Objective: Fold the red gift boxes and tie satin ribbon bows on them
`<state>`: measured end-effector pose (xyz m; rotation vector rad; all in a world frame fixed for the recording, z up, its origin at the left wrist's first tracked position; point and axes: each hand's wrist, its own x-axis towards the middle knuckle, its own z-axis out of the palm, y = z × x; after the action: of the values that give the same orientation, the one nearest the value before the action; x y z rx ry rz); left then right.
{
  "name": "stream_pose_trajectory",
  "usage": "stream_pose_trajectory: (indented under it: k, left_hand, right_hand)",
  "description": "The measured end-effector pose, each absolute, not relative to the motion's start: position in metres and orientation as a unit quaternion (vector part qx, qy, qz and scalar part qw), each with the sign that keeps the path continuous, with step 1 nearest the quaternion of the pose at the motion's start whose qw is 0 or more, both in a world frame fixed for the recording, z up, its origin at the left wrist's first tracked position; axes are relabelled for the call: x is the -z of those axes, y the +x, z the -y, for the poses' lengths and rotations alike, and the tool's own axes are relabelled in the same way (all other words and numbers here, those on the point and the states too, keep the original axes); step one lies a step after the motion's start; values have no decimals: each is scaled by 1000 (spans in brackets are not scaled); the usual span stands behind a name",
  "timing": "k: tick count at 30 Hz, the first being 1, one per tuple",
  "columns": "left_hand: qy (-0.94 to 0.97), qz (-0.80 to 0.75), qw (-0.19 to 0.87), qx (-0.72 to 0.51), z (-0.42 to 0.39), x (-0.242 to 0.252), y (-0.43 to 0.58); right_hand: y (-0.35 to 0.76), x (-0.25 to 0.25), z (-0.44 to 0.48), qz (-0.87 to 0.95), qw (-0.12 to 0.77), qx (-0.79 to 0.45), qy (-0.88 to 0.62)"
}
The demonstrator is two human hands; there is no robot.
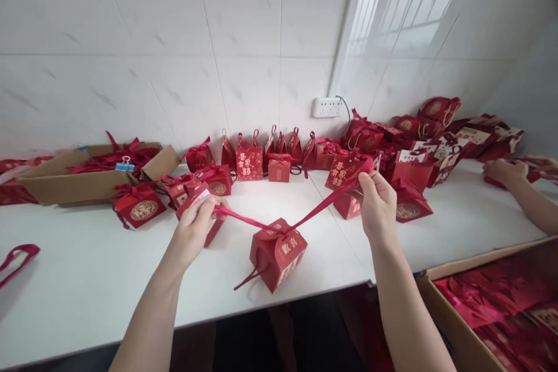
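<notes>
The red box [275, 257] sat on the white table [96, 279], four o'clock from the nearer left hand [196, 225] and eight from the right hand [377, 204], each pinching an end of the ribbon [321, 204] spread in a V from the box's top.

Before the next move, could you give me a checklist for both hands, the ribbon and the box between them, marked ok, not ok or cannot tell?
1. Left hand has a grip on the red ribbon: ok.
2. Right hand has a grip on its other side: ok.
3. Ribbon drawn out from the top of the front box without sagging: ok.
4. Knot tightness: cannot tell.
5. Box base flat on the table: cannot tell.
6. Co-worker's hand clear of the ribbon: ok, far right.
</notes>
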<state>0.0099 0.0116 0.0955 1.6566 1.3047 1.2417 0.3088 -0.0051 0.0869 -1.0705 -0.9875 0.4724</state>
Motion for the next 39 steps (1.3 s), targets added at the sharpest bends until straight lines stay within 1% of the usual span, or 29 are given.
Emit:
stream_pose_trajectory:
  k: [2,5,9,10,12,13,15,16,17,18,20,23,26,30,34,39]
  left_hand:
    - [607,-444,408,-518,-22,-111,20]
    - [617,-355,493,-500,-31,-132,46]
    - [615,-300,567,-459,-37,-146,76]
    - [607,-293,576,-462,-39,-146,79]
    - [587,-283,585,-482,-44,-142,77]
    - [576,-281,580,-502,-47,-136,72]
    - [567,-299,538,-548,-54,-119,59]
    - [568,-320,503,-567,-57,-108,52]
    - [580,-356,465,-566,-59,-96,45]
    - [597,-384,447,-545,-59,-84,40]
    - [678,-420,404,-448,-56,-61,35]
    - [814,-397,303,-298,-47,-40,38]
    - [867,-369,237,-239,-41,-31,43]
    - [884,-364,208,-207,-43,-29,45]
    - [895,-353,200,-185,-48,-28,48]
    - [873,-358,245,-224,-47,-20,51]
  right_hand:
    - [304,-106,0,524,671,-211,-480]
    - [285,-132,-3,643,581,-195,-459]
    - [260,-158,-5,710,539,-160,-424]
    - [258,-162,-6,722,532,-166,-410]
    - [260,-162,-10,761,498,-221,-351]
    - [264,-158,-14,776,480,-265,-311]
    - [273,-138,-24,779,456,-344,-260]
    - [276,-124,-29,767,457,-352,-280]
    - [278,-108,-33,757,456,-333,-329]
    - [278,-91,-36,754,440,-297,-387]
    - [272,-59,-35,768,379,-248,-453]
    - [255,-33,-27,800,313,-218,-463]
    - [241,-28,-20,817,283,-195,-462]
    - [233,-29,-22,830,251,-190,-460]
    - [233,-25,-26,855,210,-151,-449]
    - [238,-25,-25,854,236,-201,-417]
